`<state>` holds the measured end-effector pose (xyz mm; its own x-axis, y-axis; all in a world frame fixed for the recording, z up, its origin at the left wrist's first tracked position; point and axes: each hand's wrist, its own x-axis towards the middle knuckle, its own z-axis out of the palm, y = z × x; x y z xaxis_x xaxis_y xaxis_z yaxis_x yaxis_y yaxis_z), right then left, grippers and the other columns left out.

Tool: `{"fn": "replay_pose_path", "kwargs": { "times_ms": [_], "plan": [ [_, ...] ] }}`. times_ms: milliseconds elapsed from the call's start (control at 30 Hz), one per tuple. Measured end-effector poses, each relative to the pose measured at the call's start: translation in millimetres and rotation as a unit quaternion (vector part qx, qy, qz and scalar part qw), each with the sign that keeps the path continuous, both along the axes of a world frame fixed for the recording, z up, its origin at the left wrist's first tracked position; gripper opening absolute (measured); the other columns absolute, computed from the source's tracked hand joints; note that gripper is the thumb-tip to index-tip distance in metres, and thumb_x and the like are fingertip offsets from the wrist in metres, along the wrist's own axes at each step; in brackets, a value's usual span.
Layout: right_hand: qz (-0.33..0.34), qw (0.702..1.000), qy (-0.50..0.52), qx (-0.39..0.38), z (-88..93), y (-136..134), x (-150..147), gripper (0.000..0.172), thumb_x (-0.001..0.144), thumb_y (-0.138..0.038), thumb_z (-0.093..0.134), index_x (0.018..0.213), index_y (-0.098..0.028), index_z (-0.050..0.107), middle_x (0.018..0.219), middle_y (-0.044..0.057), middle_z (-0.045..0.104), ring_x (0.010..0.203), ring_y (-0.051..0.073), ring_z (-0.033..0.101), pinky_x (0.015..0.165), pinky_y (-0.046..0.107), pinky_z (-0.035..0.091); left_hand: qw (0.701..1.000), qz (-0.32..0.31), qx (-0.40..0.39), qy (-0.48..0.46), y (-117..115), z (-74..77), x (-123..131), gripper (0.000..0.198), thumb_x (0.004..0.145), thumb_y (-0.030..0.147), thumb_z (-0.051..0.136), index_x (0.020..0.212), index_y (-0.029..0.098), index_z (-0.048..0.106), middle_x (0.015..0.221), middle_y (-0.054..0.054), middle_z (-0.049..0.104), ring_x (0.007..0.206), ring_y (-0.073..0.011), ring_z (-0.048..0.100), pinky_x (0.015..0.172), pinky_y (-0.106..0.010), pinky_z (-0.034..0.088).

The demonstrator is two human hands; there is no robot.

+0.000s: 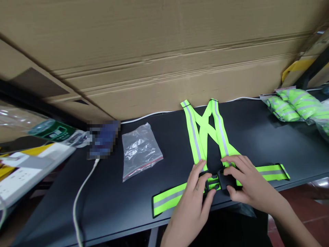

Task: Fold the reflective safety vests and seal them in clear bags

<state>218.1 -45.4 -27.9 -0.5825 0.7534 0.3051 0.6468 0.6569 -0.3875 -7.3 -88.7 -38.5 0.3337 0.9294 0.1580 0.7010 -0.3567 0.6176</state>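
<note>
Reflective vest [194, 137] lies flat on the table [257, 137], straps spread, placing its black buckle [223, 180] within reach at the near edge. Left hand [192, 204] pinches the strap [169, 198] beside it; right hand [246, 181] clamps the buckle.

Looks like a packing room (cardboard carton [154, 61], bagged vests [293, 108]).

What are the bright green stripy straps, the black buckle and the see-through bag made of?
The bright green straps look like matte woven fabric, with fine threads showing. Their silver stripe seems to be reflective tape. The black buckle looks like smooth, hard plastic. The clear bag seems to be thin plastic, because it crinkles and shines.
</note>
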Motion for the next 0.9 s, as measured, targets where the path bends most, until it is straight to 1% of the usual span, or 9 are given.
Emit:
{"fn": "replay_pose_path", "kwargs": {
  "times_ms": [200,400,500,600,667,733,767,833,900],
  "plan": [
    [0.004,1.0,0.008,-0.002,-0.3,1.5,-0.7,0.019,0.082,-0.014,0.06,0.099,-0.021,0.056,0.125,0.012,0.059,0.115,0.029,0.054,0.09,0.044,0.048,1.0,0.005,-0.024,-0.011,0.1,1.7,-0.4,0.031,0.103,0.024,0.048,0.133,0.026,0.048,0.162,-0.011,0.035,0.148,-0.0288,0.039,0.107,-0.044,0.054],
    [0.019,1.0,0.006,0.002,2.8,3.7,-2.0,0.019,0.082,-0.014,0.06,0.099,-0.021,0.056,0.124,0.012,0.06,0.114,0.028,0.056,0.093,0.045,0.048,0.999,0.006,-0.042,-0.031,0.6,4.8,-2.3,0.03,0.102,0.024,0.049,0.132,0.026,0.049,0.162,-0.01,0.035,0.146,-0.0267,0.043,0.107,-0.039,0.054],
    [0.027,1.0,0.008,0.007,3.6,5.7,-4.7,0.02,0.081,-0.012,0.06,0.098,-0.022,0.057,0.124,0.011,0.061,0.112,0.028,0.056,0.093,0.044,0.049,0.998,0.0,-0.054,-0.036,1.3,5.7,-2.5,0.029,0.101,0.024,0.051,0.13,0.027,0.051,0.163,-0.01,0.034,0.142,-0.027,0.048,0.102,-0.036,0.057],
    [0.048,0.999,0.004,0.006,2.3,8.1,-7.7,0.022,0.079,-0.011,0.061,0.098,-0.021,0.057,0.124,0.011,0.062,0.112,0.028,0.056,0.093,0.044,0.048,0.995,-0.013,-0.085,-0.044,2.0,7.2,-1.9,0.028,0.101,0.025,0.052,0.129,0.027,0.052,0.165,-0.009,0.03,0.141,-0.0285,0.05,0.101,-0.038,0.058],
    [0.064,0.998,0.01,0.003,-0.7,9.8,-9.8,0.024,0.078,-0.011,0.061,0.099,-0.021,0.058,0.123,0.011,0.062,0.113,0.028,0.055,0.096,0.045,0.047,0.992,-0.012,-0.118,-0.05,2.2,9.0,-1.4,0.04,0.102,0.027,0.049,0.141,0.03,0.042,0.167,-0.008,0.025,0.145,-0.0283,0.045,0.105,-0.04,0.055],
    [0.076,0.997,0.021,0.003,-5.0,11.0,-12.3,0.024,0.078,-0.011,0.061,0.1,-0.021,0.058,0.123,0.011,0.062,0.113,0.027,0.055,0.097,0.046,0.045,0.989,-0.012,-0.14,-0.049,1.9,11.4,-0.6,0.062,0.101,0.026,0.048,0.156,0.032,0.019,0.17,-0.007,0.018,0.151,-0.0281,0.034,0.111,-0.044,0.05],
    [0.078,0.997,0.028,0.006,-7.1,11.3,-13.8,0.024,0.078,-0.012,0.061,0.1,-0.021,0.058,0.122,0.011,0.062,0.112,0.027,0.055,0.097,0.046,0.045,0.988,-0.015,-0.144,-0.044,1.5,12.6,0.1,0.074,0.099,0.024,0.049,0.159,0.032,0.006,0.171,-0.007,0.013,0.153,-0.0289,0.027,0.114,-0.046,0.047],
    [0.077,0.996,0.035,0.01,-10.3,11.3,-17.3,0.022,0.077,-0.013,0.06,0.097,-0.021,0.057,0.119,0.009,0.064,0.11,0.027,0.056,0.096,0.045,0.044,0.989,-0.024,-0.144,-0.028,0.5,14.7,2.4,0.096,0.09,0.019,0.055,0.16,0.03,-0.01,0.171,-0.008,0.002,0.156,-0.0329,0.013,0.116,-0.053,0.044],
    [0.067,0.997,0.034,0.013,-11.3,10.4,-21.4,0.021,0.076,-0.012,0.059,0.095,-0.021,0.057,0.116,0.009,0.066,0.109,0.028,0.057,0.094,0.044,0.044,0.991,-0.034,-0.132,-0.007,-0.1,15.9,5.9,0.112,0.079,0.013,0.059,0.159,0.027,-0.017,0.171,-0.009,-0.006,0.155,-0.0383,0.004,0.114,-0.06,0.043]
  ]
}}
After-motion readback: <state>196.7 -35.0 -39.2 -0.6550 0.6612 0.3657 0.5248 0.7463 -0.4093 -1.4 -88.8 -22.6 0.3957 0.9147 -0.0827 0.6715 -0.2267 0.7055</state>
